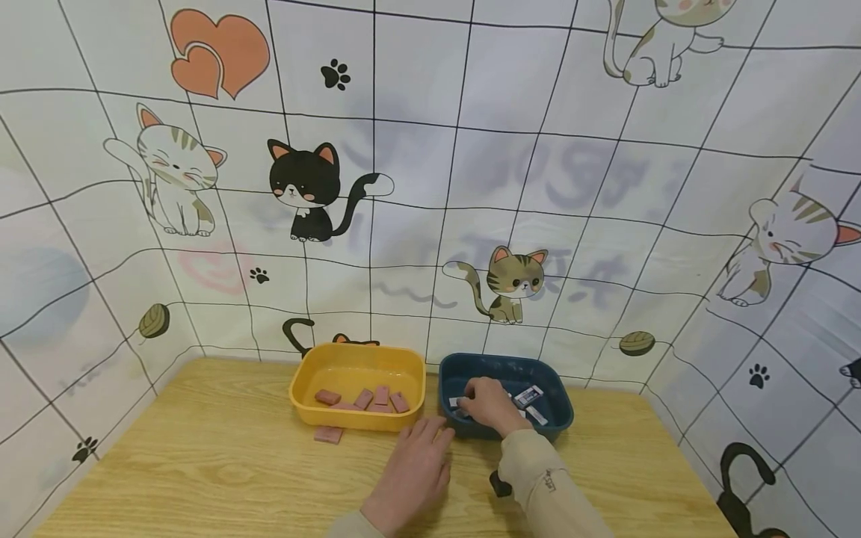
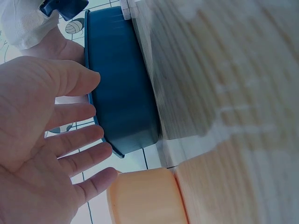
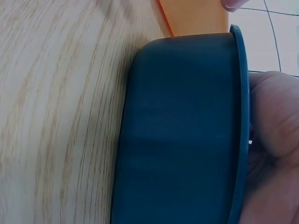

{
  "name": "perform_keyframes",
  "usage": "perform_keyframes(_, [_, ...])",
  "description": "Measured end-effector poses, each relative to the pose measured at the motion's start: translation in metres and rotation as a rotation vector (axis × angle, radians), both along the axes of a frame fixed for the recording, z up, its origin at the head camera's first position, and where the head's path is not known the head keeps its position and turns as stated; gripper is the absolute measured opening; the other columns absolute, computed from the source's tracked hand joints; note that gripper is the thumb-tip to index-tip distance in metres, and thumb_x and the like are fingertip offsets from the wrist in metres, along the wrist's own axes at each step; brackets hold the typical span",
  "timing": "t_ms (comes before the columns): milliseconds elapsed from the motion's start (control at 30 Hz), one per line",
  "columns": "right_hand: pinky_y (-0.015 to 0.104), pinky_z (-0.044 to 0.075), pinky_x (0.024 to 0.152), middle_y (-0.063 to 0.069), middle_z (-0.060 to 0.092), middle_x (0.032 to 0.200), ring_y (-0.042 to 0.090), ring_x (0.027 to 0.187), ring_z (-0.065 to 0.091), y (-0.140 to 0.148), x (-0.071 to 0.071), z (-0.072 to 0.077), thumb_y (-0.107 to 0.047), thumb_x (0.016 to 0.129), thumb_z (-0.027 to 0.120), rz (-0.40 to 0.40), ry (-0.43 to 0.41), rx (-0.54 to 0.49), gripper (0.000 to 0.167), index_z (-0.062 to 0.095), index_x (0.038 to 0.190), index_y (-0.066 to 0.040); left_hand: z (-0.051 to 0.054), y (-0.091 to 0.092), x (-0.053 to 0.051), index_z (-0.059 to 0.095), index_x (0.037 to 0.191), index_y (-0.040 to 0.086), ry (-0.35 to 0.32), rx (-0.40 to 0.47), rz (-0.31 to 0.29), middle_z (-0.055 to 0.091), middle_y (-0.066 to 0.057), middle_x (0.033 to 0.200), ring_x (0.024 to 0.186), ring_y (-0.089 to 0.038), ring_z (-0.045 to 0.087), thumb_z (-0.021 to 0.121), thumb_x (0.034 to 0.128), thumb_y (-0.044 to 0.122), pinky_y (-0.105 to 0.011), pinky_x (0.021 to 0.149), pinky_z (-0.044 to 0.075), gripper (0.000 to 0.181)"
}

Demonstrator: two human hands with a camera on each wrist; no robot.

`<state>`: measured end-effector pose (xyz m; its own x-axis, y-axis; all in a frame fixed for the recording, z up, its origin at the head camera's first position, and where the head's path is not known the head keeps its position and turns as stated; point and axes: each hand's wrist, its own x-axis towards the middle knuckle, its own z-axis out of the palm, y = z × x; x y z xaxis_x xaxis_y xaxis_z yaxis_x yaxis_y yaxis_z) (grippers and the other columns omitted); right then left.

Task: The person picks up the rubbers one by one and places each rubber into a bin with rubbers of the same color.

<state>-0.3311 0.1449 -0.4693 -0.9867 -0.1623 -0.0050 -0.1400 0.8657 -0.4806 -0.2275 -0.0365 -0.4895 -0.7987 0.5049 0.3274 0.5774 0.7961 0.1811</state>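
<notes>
In the head view my right hand [image 1: 489,403] reaches over the front rim into a dark blue bin [image 1: 563,400]. Its fingers bend down among small white-and-dark rectangular pieces [image 1: 528,396]; the fingertips are partly hidden, so a grip cannot be made out. The right wrist view shows this hand [image 3: 275,135] behind the bin's wall [image 3: 182,126], with a speck of white by the fingers. My left hand [image 1: 415,467] is in front of the gap between the bins. Its fingers are extended and spread, holding nothing, in the left wrist view, where the palm [image 2: 42,121] faces the camera.
Left of the blue bin stands a yellow bin [image 1: 299,403] with several small pink blocks [image 1: 381,394] inside. One more pink block [image 1: 328,435] lies on the wooden table [image 1: 222,463] against its front. A cat-printed sheet [image 1: 417,179] rises behind and at both sides.
</notes>
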Motion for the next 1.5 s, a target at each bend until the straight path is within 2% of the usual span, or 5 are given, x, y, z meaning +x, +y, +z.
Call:
perform_keyframes(267, [0.039,0.054,0.073,0.005,0.067,0.091,0.016,0.080,0.059,0.012,0.014,0.009,-0.013,0.096,0.069,0.057,0.146,-0.072,0.009,0.074,0.098,-0.005,0.003,-0.001,0.001,0.068,0.127,0.011,-0.009,-0.002,-0.009,0.060,-0.006,0.135,0.126,-0.024,0.054,0.075,0.0917,0.022,-0.049,0.100,0.049,0.038])
perform_keyframes(733, [0.043,0.058,0.080,0.007,0.068,0.107,0.024,0.093,0.067,0.020,0.058,0.023,-0.014,0.097,0.070,0.022,0.316,-0.155,0.016,0.073,0.111,-0.006,0.010,-0.005,0.003,0.067,0.126,0.009,-0.011,0.047,0.006,0.060,-0.010,0.136,0.125,-0.026,0.055,0.073,0.0922,0.018,-0.050,0.102,0.049,0.036])
perform_keyframes(1033, [0.031,0.057,0.073,0.005,0.069,0.104,0.019,0.088,0.064,0.015,0.084,0.015,-0.007,0.092,0.074,0.066,0.476,-0.239,0.012,0.074,0.104,-0.010,0.015,-0.008,0.005,0.067,0.124,0.008,0.072,0.063,0.018,0.062,-0.011,0.133,0.125,-0.027,0.056,0.074,0.0898,0.017,-0.050,0.099,0.049,0.036])
perform_keyframes(1267, [0.031,0.057,0.075,0.002,0.068,0.106,0.022,0.092,0.067,0.005,0.097,0.010,-0.006,0.091,0.076,0.066,0.471,-0.245,0.016,0.073,0.105,-0.013,0.022,-0.014,0.007,0.068,0.125,0.004,0.040,0.107,0.031,0.061,-0.016,0.136,0.125,-0.033,0.058,0.073,0.0907,0.016,-0.054,0.100,0.050,0.037])
perform_keyframes(1500, [0.039,0.057,0.084,0.003,0.070,0.106,0.020,0.095,0.066,-0.008,0.106,0.011,-0.006,0.088,0.078,0.079,0.492,-0.220,0.017,0.074,0.104,-0.011,0.027,-0.030,0.003,0.069,0.117,0.001,0.138,0.161,0.052,0.064,-0.018,0.123,0.119,-0.037,0.060,0.077,0.0870,0.012,-0.055,0.100,0.049,0.033])
